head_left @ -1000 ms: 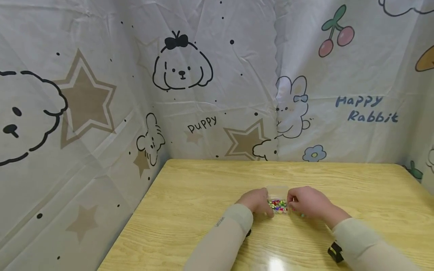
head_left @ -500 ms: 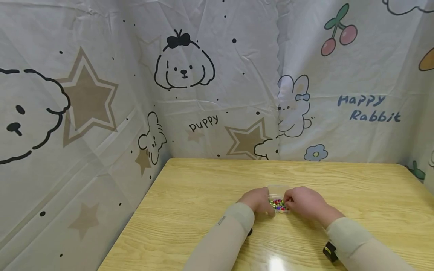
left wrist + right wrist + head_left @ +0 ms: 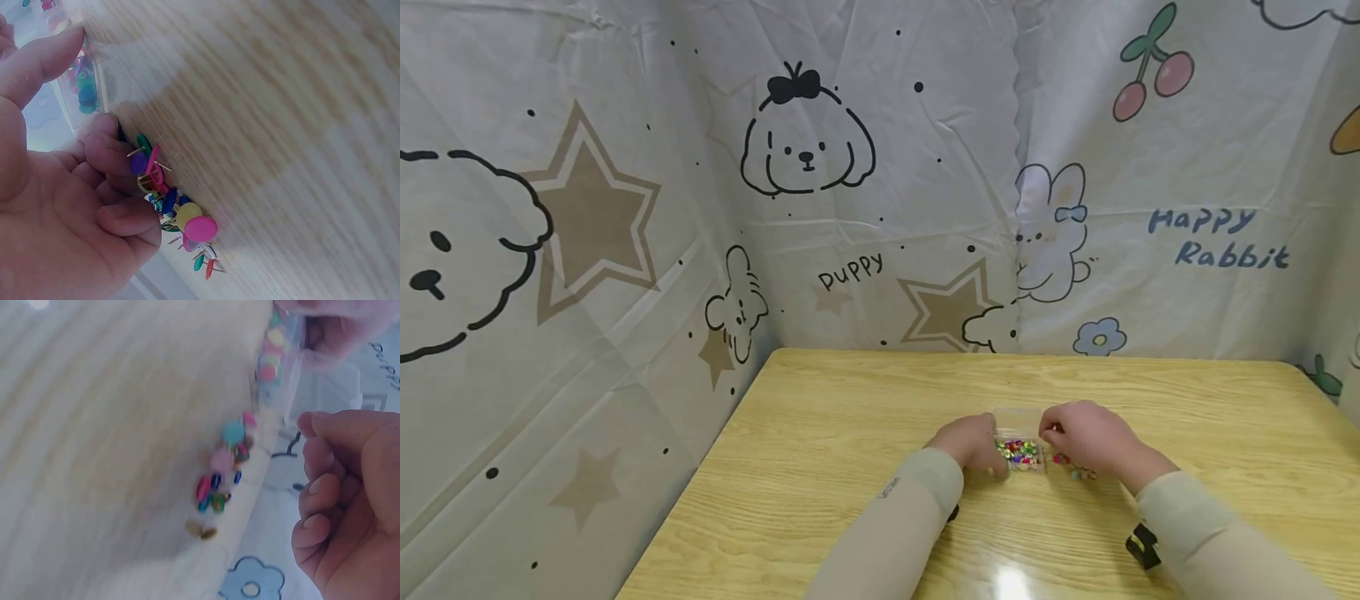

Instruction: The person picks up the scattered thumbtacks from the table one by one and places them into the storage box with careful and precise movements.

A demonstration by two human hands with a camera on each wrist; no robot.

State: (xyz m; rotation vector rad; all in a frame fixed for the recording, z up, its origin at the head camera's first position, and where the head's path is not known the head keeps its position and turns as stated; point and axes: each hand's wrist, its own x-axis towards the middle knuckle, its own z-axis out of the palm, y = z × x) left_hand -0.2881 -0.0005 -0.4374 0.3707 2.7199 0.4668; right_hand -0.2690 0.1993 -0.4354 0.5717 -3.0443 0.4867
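A clear plastic box [image 3: 1017, 422] lies on the table with its lid raised at the back and many-coloured thumbtacks [image 3: 1021, 453] inside. My left hand [image 3: 968, 443] holds the box's left side, thumb toward the front. In the left wrist view, a heap of loose thumbtacks [image 3: 187, 217] lies beside the curled fingers; the hand hides it in the head view. My right hand [image 3: 1092, 437] hovers just right of the box, fingers curled, thumb and index tips together with nothing visible between them. Below it, more loose thumbtacks [image 3: 222, 461] are scattered on the table.
The wood-grain table [image 3: 835, 467] reaches back to a white printed curtain [image 3: 850, 108], which also rises along the left side. A black wrist strap [image 3: 1142, 547] shows under the right sleeve.
My right hand moved left over the box, then back right and slightly up, uncovering some loose thumbtacks. The left hand stays at the box. The head view shifted slightly.
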